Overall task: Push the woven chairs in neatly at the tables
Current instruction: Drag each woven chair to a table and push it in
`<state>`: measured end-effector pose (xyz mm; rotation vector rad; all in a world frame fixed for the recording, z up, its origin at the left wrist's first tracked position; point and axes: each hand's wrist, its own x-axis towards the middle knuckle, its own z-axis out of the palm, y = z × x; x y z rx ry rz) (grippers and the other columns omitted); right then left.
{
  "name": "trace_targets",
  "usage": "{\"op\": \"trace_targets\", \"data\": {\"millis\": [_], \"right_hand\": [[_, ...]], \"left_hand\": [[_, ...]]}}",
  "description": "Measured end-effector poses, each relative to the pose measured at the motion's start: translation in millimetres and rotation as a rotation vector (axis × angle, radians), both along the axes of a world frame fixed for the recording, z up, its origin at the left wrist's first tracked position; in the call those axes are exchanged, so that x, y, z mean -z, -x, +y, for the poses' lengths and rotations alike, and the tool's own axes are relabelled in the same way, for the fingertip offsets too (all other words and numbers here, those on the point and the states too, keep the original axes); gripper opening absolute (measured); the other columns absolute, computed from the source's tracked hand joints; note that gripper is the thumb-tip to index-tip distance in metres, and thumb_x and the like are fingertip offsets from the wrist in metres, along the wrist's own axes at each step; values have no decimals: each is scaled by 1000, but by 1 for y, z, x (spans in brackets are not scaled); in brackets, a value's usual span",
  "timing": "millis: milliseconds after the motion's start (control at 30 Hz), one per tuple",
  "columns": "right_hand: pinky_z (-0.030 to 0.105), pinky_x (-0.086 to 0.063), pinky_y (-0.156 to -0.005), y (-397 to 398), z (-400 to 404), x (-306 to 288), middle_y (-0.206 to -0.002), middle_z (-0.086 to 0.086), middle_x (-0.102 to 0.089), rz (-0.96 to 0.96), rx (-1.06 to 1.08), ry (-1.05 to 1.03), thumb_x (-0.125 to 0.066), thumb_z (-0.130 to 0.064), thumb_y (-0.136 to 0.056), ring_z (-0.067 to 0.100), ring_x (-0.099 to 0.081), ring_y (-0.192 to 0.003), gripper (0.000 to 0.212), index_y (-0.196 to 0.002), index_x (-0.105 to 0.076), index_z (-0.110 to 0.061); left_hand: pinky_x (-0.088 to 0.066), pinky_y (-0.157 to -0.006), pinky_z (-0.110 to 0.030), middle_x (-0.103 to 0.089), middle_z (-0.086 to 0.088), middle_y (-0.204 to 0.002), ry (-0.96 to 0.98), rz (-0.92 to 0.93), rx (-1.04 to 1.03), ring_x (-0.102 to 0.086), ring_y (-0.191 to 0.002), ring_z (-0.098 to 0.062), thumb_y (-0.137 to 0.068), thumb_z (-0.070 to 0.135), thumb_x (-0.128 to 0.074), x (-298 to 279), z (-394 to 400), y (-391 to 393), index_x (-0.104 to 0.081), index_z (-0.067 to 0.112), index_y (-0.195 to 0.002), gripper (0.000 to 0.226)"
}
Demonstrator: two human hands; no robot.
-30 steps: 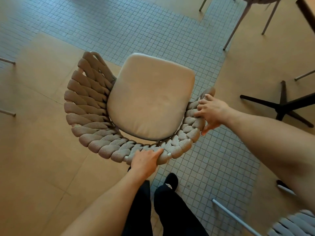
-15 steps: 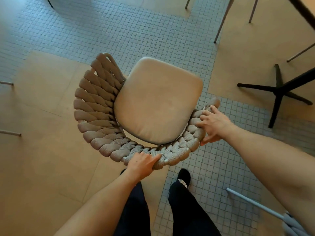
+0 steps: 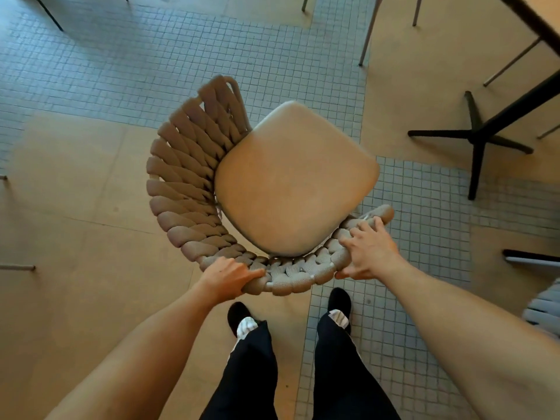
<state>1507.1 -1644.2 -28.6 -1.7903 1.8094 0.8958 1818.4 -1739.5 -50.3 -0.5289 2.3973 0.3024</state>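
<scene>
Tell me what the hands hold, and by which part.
Both hold the woven chair by its braided backrest rim: left hand at the rear, right hand at its right side.

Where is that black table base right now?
In the head view the black table base stands at the upper right on the tan floor, to the right of the woven chair and beyond the right hand.

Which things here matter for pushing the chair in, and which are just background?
Job:
- woven chair, held at its back rim
- left hand and right hand, both gripping that rim
- table edge at top right, with its black cross base

Background:
- second woven chair, partly visible at right edge
- grey chair legs at top
- tiled floor
</scene>
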Motion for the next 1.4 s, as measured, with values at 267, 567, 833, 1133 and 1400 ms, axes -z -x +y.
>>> {"op": "trace_targets", "data": {"millis": [267,567,833,1133,1400], "right_hand": [[61,-15,-118,-33,9,-1,-143,2,-51,-11,95,53,-49,-88,-75,28,-32,-141,88,-141,-46,-30],[67,-2,-121,-42,8,-6,-154,5,-40,-96,238,2,-63,-67,-80,31,-17,-150,83,-150,-39,-30],[55,-18,-123,-70,15,-15,-152,4,-41,-335,801,329,-68,-57,-85,25,-22,-150,73,-146,-44,-25],[50,-30,-119,-119,19,-2,-157,6,-35,-312,1087,532,-70,-66,-78,28,-22,-149,86,-145,-40,-23],[47,-32,-119,-173,0,-5,-158,12,-29,-307,1534,677,-81,-51,-79,32,-28,-146,90,-149,-33,-19]], "left_hand": [[-52,-78,-37,-69,-6,-115,32,-22,127,-68,-97,-26,-103,35,-45,5,-27,-23,-28,34,-151,52],[-40,-103,-40,-57,2,-137,-135,-27,-71,-53,-124,-24,-81,65,-67,5,-27,-17,-35,38,-150,81],[-41,-105,-37,-51,-9,-146,-295,155,-631,-48,-132,-24,-94,58,-58,-26,-47,2,-42,19,-149,69],[-34,-113,-44,-41,-12,-154,-241,233,-742,-38,-141,-28,-94,58,-57,-42,-101,11,-35,18,-153,75],[-34,-114,-45,-38,-13,-156,-245,187,-595,-36,-143,-29,-94,58,-58,-39,-161,6,-33,17,-154,76]]}}
